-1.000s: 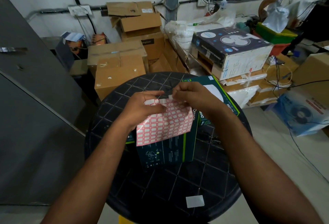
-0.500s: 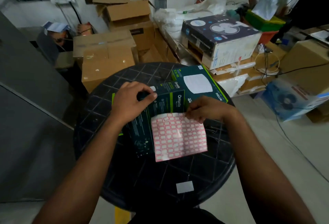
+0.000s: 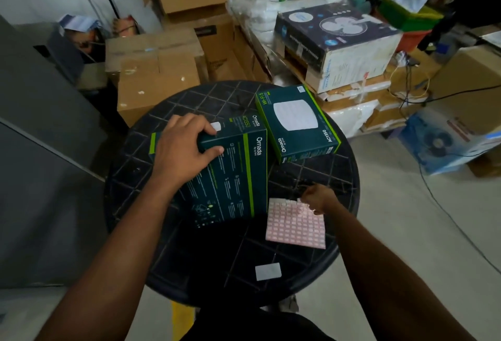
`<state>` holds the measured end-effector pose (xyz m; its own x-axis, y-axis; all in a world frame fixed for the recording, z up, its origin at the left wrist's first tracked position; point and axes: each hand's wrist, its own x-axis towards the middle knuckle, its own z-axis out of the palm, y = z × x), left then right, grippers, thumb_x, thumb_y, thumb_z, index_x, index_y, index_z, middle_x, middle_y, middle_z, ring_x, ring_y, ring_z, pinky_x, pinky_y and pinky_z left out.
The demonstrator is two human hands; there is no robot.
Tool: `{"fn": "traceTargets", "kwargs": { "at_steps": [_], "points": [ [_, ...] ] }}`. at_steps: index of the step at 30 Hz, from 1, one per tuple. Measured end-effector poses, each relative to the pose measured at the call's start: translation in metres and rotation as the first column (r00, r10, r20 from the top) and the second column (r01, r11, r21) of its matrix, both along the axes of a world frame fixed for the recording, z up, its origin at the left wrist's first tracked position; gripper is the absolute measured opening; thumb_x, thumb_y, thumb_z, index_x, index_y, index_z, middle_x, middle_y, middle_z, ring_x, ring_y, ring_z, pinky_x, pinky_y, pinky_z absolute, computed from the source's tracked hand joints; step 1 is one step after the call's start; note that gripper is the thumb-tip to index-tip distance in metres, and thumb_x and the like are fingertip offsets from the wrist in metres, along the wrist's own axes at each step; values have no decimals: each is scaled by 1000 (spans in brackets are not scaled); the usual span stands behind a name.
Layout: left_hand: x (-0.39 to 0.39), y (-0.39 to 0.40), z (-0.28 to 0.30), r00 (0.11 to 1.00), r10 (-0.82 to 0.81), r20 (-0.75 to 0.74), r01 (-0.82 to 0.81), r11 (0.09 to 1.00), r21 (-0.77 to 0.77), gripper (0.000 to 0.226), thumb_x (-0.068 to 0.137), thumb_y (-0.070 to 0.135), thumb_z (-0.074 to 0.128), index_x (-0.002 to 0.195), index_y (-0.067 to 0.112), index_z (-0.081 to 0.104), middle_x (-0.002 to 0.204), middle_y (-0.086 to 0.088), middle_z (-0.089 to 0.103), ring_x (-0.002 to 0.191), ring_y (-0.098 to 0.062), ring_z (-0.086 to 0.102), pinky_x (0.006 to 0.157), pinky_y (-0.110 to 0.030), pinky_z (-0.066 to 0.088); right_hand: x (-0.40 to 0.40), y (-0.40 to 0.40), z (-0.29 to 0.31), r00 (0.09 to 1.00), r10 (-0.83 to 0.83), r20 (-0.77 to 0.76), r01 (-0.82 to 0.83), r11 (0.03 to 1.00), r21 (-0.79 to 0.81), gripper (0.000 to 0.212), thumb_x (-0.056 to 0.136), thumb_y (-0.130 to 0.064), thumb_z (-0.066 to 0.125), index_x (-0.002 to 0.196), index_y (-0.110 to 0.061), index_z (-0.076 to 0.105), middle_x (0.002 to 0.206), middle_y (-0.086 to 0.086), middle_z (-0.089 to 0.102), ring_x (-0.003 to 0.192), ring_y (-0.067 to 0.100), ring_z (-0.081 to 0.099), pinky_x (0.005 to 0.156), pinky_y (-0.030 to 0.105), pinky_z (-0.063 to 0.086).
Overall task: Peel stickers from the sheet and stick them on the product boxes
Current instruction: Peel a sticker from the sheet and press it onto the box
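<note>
Glossy rectangular box [image 3: 230,172], gridded sticker sheet [image 3: 295,225]

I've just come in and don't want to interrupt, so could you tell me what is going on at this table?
A person is labelling product boxes on a round black table. The left hand grips the top edge of the nearer dark green box, where a small white sticker sits by the fingertips. The right hand pinches the top edge of the pink sticker sheet, which lies on the table. A second green box lies flat behind.
</note>
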<state>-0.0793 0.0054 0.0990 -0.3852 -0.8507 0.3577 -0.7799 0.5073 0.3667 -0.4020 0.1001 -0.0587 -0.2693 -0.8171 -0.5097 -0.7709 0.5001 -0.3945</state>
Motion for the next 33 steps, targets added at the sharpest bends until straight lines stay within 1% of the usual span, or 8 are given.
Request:
{"fn": "traceTargets", "kwargs": {
  "at_steps": [2, 5, 8, 11, 15, 20, 26, 33],
  "points": [
    [1, 2, 1, 1000, 7, -25, -6, 1000, 13, 37, 75, 44, 81, 98, 26, 60, 100, 11, 56, 95, -15, 43, 72, -33, 33, 1, 1, 5, 990, -110, 86, 119, 988, -96, 24, 99, -25, 58, 75, -26, 64, 77, -5, 62, 85, 18, 63, 65, 25, 44],
    [5, 2, 4, 998, -18, -66, 21, 999, 49, 33, 72, 34, 83, 98, 26, 64, 101, 9, 61, 96, -18, 49, 75, -32, 35, 1, -4, 16, 929, -242, 281, 321, 904, -282, 22, 98, -23, 62, 76, -26, 64, 77, -1, 67, 82, 23, 67, 75, 32, 52],
    [16, 2, 10, 990, -33, -136, 50, 991, 127, 35, 70, 16, 84, 100, 26, 70, 107, 9, 69, 102, -18, 57, 83, -31, 41, 21, -13, 55, 859, -259, 442, 481, 705, -522, 14, 95, -27, 63, 83, -22, 67, 79, 3, 70, 78, 28, 70, 78, 49, 60],
    [23, 4, 17, 982, -36, -184, 70, 980, 184, 36, 69, 11, 88, 99, 24, 74, 110, 10, 71, 105, -15, 62, 92, -33, 49, 63, -21, 116, 860, -112, 498, 483, 495, -722, 12, 95, -28, 67, 90, -17, 69, 78, 1, 70, 73, 26, 69, 70, 44, 62],
    [28, 4, 20, 976, -24, -218, 77, 968, 237, 38, 67, 16, 92, 101, 25, 77, 111, 16, 70, 108, -7, 63, 99, -28, 47, 118, -26, 175, 927, 243, 285, 153, 448, -881, 10, 96, -22, 67, 95, -14, 72, 82, -4, 71, 74, 12, 67, 67, 26, 55],
    [31, 6, 19, 976, -40, -214, 92, 966, 241, 35, 70, 16, 90, 102, 23, 79, 117, 15, 71, 111, -1, 59, 100, -19, 40, 151, -43, 178, 876, 448, -179, -345, 321, -882, 7, 91, -11, 66, 93, -9, 72, 86, 4, 67, 74, 17, 61, 66, 36, 51],
    [31, 7, 17, 965, -53, -259, 115, 965, 234, 35, 70, 13, 90, 103, 20, 80, 109, 14, 71, 104, 2, 58, 96, -6, 37, 157, -47, 171, 836, 414, -360, -491, 271, -828, 11, 90, -12, 64, 90, -6, 74, 80, 8, 65, 70, 25, 61, 59, 41, 52],
    [31, 10, 18, 962, -54, -267, 119, 965, 232, 35, 71, 15, 89, 104, 20, 80, 113, 9, 74, 109, -5, 61, 105, -32, 44, 162, -46, 168, 778, 360, -514, -616, 278, -738, 14, 88, -14, 62, 81, -3, 68, 74, 12, 60, 67, 31, 57, 58, 38, 50]
  ]
}}
